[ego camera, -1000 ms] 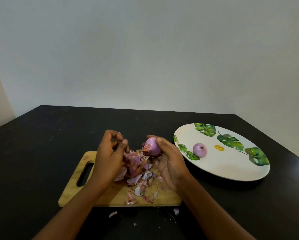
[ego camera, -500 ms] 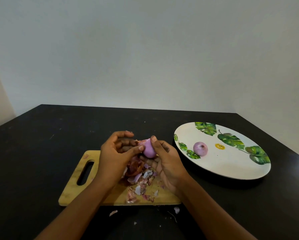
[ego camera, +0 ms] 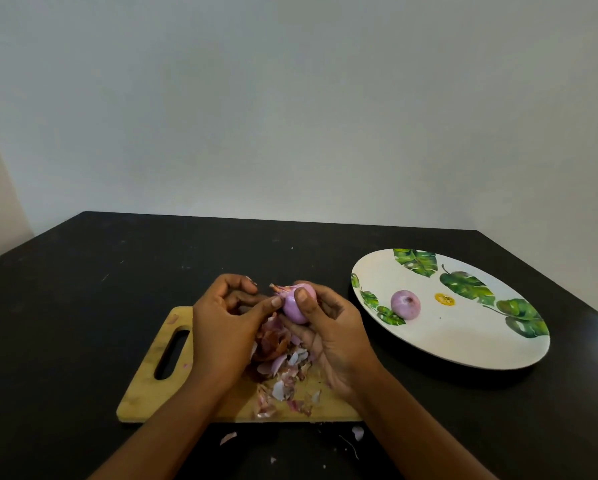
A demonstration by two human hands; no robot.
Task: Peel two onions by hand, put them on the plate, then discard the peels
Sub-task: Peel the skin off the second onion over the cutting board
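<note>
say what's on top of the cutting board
Onion peels lie heaped on the cutting board. The left hand and right hand, holding an onion above it, cover whatever lies beneath them.

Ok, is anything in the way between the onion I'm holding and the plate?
Nothing visible. The right hand holds the onion over the cutting board, and only bare table lies between it and the plate. The peeled onion already there sits near the plate's left edge, with room beside it.

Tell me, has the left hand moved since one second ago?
Yes. The left hand has reached right, away from the handle slot of the cutting board, and its thumb now touches the onion in the right hand.
</note>
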